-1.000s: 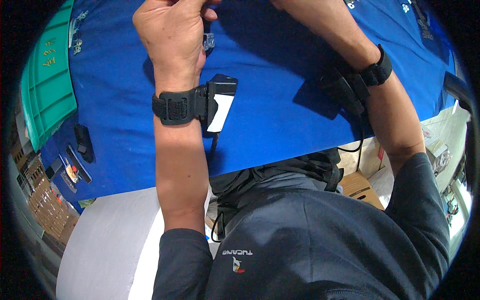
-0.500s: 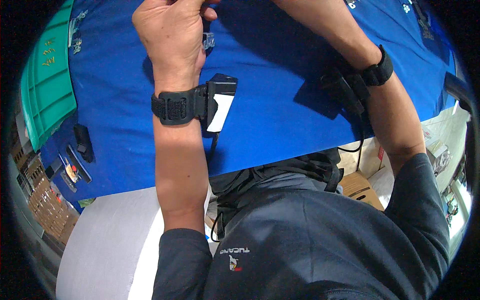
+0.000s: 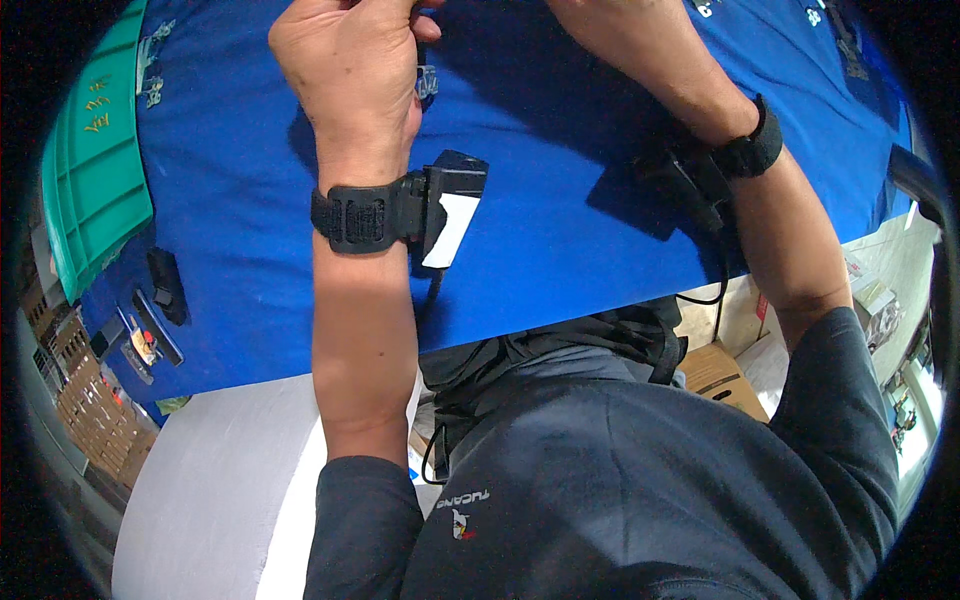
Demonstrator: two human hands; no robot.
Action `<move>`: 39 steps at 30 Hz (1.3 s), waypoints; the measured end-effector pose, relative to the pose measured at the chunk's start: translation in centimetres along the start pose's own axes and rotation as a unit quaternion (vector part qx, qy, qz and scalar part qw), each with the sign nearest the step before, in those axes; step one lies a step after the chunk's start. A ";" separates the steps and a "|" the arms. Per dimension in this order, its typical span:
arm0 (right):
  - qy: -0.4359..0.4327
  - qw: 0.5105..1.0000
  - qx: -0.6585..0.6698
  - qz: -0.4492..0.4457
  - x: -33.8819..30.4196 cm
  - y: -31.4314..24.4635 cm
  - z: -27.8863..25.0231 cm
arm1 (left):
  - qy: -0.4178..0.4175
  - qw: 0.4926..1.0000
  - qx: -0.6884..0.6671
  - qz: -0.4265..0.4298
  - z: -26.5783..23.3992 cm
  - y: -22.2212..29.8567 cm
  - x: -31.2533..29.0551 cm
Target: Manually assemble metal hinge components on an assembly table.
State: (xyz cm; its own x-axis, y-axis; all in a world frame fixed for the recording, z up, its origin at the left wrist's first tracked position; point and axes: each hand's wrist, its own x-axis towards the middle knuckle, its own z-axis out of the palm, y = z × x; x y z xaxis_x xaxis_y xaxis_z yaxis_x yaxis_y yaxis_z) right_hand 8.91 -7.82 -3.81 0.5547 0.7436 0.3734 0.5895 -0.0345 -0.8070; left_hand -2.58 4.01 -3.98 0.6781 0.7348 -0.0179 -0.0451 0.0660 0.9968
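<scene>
My left hand (image 3: 350, 70) is at the upper edge of the view with its back showing. Its visible fingers are curled in, and whatever they close on lies beyond the picture's edge. Beside its palm is a small clear plastic piece (image 3: 428, 84), partly hidden by the hand. My right hand (image 3: 625, 25) reaches in at the top, to the right of the left one; its fingers are cut off by the edge. Each wrist wears a black strap with a small black box, the left box (image 3: 455, 205) bearing a white label. Both hands are above a blue cloth (image 3: 540, 240).
A green plastic tray (image 3: 100, 150) stands at the left, with several clear plastic pieces (image 3: 152, 65) next to it. Lower left lie a black object (image 3: 166, 285) and some small tools (image 3: 145, 340). Dark items (image 3: 860, 60) lie far right. A cardboard box (image 3: 722, 380) sits below the table.
My left hand and wrist have shifted slightly to the right. The right hand has moved only a little, slightly down.
</scene>
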 end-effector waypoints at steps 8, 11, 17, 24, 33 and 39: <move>0.019 0.999 0.029 -0.019 -0.3 0.5 0.8 | 0.000 1.000 -0.008 0.003 0.1 -0.2 -0.3; 0.045 0.992 0.092 -0.079 -0.2 0.8 1.3 | 0.004 1.000 -0.022 -0.001 0.1 -0.3 -0.2; 0.019 0.999 -0.030 -0.037 -0.4 -0.2 0.3 | 0.006 1.000 -0.023 -0.011 0.0 -0.4 -0.1; 0.066 0.997 -0.031 -0.023 -0.4 -0.5 1.6 | 0.011 1.000 -0.002 0.011 -0.1 -0.2 -0.4; -0.026 0.997 -0.060 -0.033 0.0 -0.9 -0.1 | 0.007 1.000 -0.004 0.002 0.1 -0.3 -0.1; 0.071 0.995 -0.007 -0.076 -0.4 0.2 1.3 | 0.009 0.999 -0.015 0.033 0.4 -0.1 -0.6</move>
State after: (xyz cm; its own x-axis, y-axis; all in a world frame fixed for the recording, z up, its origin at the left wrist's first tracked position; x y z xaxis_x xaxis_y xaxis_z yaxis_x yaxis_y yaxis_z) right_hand 8.06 -7.23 -4.69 0.5348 0.6396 0.5523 0.6809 0.0609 -0.7299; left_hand -2.65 3.28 -4.07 0.6591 0.7507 0.0452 -0.1112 0.0379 0.9931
